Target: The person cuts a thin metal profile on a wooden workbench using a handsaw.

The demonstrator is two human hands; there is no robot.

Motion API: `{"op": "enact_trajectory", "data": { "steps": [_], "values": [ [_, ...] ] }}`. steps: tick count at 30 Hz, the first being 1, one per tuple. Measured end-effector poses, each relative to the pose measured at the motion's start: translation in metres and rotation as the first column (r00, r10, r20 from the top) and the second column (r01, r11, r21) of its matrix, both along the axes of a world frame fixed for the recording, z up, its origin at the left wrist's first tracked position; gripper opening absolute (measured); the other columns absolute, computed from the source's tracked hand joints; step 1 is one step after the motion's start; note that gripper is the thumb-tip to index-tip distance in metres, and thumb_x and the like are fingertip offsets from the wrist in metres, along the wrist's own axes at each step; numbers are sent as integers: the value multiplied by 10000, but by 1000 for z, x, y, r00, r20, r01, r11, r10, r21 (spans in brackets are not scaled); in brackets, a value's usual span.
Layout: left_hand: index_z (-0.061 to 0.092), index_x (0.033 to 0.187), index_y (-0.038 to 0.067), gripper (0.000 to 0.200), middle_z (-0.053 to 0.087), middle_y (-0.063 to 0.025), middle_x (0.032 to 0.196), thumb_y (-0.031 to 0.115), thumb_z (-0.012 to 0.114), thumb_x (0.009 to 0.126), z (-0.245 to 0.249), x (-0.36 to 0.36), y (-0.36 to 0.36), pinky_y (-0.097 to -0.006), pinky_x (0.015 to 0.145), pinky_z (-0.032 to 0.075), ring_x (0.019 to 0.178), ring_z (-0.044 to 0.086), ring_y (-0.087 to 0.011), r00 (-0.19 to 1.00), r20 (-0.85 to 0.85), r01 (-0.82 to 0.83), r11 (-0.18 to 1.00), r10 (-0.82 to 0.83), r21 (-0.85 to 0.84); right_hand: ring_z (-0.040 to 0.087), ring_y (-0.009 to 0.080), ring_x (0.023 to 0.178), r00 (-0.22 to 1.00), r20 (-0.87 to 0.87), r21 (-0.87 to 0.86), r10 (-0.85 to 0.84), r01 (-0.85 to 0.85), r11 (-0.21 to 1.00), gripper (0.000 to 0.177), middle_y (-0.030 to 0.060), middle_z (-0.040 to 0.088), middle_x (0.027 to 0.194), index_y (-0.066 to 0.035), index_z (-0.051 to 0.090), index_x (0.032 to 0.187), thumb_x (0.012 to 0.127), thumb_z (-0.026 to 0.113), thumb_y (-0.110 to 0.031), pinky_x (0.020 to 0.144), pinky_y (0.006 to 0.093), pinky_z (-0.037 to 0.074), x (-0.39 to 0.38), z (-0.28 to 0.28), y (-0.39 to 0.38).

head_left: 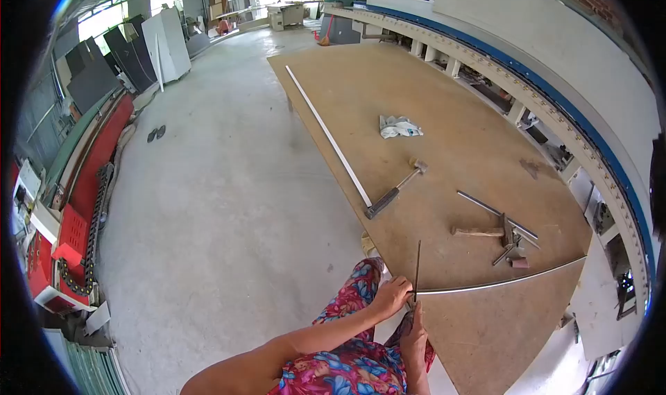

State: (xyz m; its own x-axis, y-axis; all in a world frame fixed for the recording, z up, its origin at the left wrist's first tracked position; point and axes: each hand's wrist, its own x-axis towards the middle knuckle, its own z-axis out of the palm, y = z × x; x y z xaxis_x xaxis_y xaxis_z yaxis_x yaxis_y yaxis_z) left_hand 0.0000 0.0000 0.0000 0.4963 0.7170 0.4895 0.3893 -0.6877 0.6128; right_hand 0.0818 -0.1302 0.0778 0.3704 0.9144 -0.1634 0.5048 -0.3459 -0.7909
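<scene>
At the near left edge of the brown board-topped table [479, 325], my left hand [393, 298] is closed at the left end of a long, thin metal strip [499, 284]. The strip runs across the board to its right edge. My right hand [415, 338] is just below, closed around the lower end of a thin dark rod-like tool [418, 263]. That tool points away from me and crosses the strip's end. Whether it is a file or a blade is too small to tell. Patterned clothing [347, 360] shows beneath my arms.
On the board lie a wooden-handled hammer [479, 232], metal pieces [492, 211], a second hammer [392, 194], a long white strip [326, 135] and a crumpled plastic bag [399, 126]. A long machine [548, 76] flanks the right; red machinery [76, 228] stands left.
</scene>
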Motion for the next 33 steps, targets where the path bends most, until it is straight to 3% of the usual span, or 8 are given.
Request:
{"op": "enact_trajectory", "data": {
  "steps": [2, 5, 8, 11, 20, 25, 29, 33],
  "values": [
    [546, 898, 65, 199, 546, -104, 909, 85, 702, 776, 0, -1, 2, -406, 744, 486, 928, 575, -315, 1000, 2, -12, 1000, 12, 4, 560, 417, 1169, 1000, 15, -11, 6, -6, 1000, 601, 342, 540, 1248, 6, 345, 1444, 862, 488, 36, 989, 417, 446, -2, -1, -2],
    [544, 897, 60, 205, 545, -102, 907, 82, 706, 773, 4, 2, -12, -403, 742, 486, 929, 575, -308, 999, 11, -34, 999, 34, -21, 542, 436, 1184, 976, 202, 209, 79, -122, 970, 595, 339, 533, 1263, 39, 354, 1426, 848, 495, 47, 1000, 432, 437, 8, -23, -49],
    [544, 896, 58, 204, 547, -101, 906, 82, 706, 775, 8, 1, -13, -401, 743, 487, 925, 580, -300, 1000, -25, -10, 1000, 9, -10, 522, 451, 1202, 963, 237, 162, 130, -171, 972, 603, 333, 518, 1288, 62, 353, 1416, 834, 510, 59, 1003, 440, 432, 13, -4, -69],
    [551, 883, 71, 209, 554, -100, 897, 78, 723, 765, 4, 4, -9, -427, 816, 450, 888, 580, -304, 999, -17, -30, 999, 30, -19, 510, 451, 1219, 987, 107, 99, 124, -134, 986, 611, 326, 498, 1321, 40, 360, 1423, 835, 527, 59, 1007, 446, 427, 18, -9, -64],
    [548, 899, 67, 217, 555, -95, 909, 103, 718, 768, 3, 3, -1, -407, 743, 486, 913, 589, -299, 999, -47, -24, 999, 22, -34, 466, 466, 1256, 998, 11, 66, 63, -63, 996, 628, 328, 490, 1328, -4, 373, 1432, 836, 570, 19, 1047, 465, 381, 10, -5, -55],
    [560, 877, 67, 211, 568, -95, 900, 102, 732, 761, 0, 5, 0, -421, 776, 472, 921, 589, -306, 999, -16, -51, 997, 50, -60, 467, 475, 1247, 991, 84, 40, 105, -108, 993, 636, 331, 499, 1316, 23, 380, 1417, 809, 567, 17, 1075, 474, 344, 9, 17, -59],
    [561, 862, 63, 211, 571, -100, 882, 101, 740, 757, 10, 2, -3, -423, 779, 467, 912, 589, -309, 998, -5, -57, 998, 57, -40, 422, 438, 1291, 906, 400, 352, 139, -291, 889, 540, 215, 474, 1405, -13, 501, 1360, 853, 646, -128, 1084, 518, 315, 40, -67, -77],
    [557, 899, 79, 194, 557, -88, 909, 129, 708, 788, 4, 1, 0, -409, 750, 473, 914, 587, -288, 998, -50, -37, 999, 35, -29, 449, 431, 1269, 909, 395, 289, 133, -260, 921, 495, 222, 515, 1361, -14, 487, 1374, 893, 575, -92, 1082, 498, 321, 42, -62, -77]
  ]
}}
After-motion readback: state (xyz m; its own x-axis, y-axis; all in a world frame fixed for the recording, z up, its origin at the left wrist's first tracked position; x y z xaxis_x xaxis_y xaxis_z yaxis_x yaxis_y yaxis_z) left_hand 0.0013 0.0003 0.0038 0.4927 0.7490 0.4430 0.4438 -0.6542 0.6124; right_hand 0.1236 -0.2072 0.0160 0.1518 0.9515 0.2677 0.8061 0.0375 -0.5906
